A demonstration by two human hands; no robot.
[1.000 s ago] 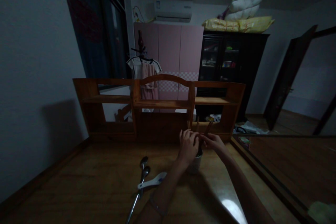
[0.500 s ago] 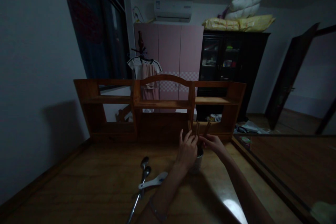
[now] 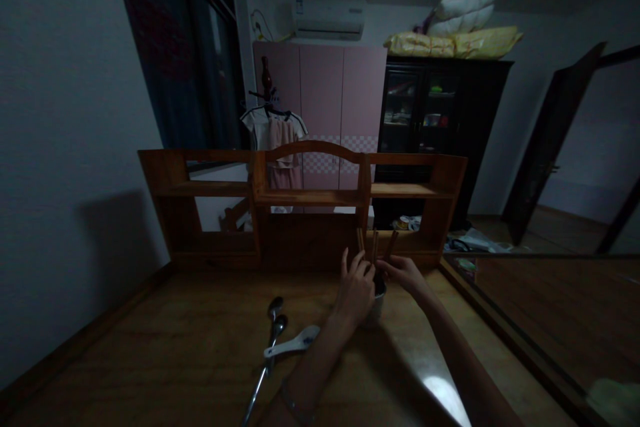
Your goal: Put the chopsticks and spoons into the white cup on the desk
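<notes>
Several wooden chopsticks [image 3: 375,245] stand upright and slightly fanned out in a small cup [image 3: 377,309]. The cup is partly hidden behind my left hand [image 3: 354,290], whose fingers are curled about the chopsticks just above the rim. From the other side, my right hand [image 3: 406,273] pinches the chopsticks that lean to the right, thumb and fingers together. To the left on the table lie two metal spoons, one spoon [image 3: 275,307] behind the other spoon [image 3: 280,327]. A white soup spoon [image 3: 295,343] rests across their handles, close to my left forearm.
The wooden table [image 3: 175,347] carries a low wooden shelf unit [image 3: 310,199] along its far side. A raised wooden edge [image 3: 500,333] runs down the right. Behind stand a pink wardrobe [image 3: 323,93] and a dark cabinet [image 3: 465,113].
Both hands stay at the chopsticks and cup with hardly any movement. The right-hand chopsticks tilt very slightly differently, and the whole view has shifted a little.
</notes>
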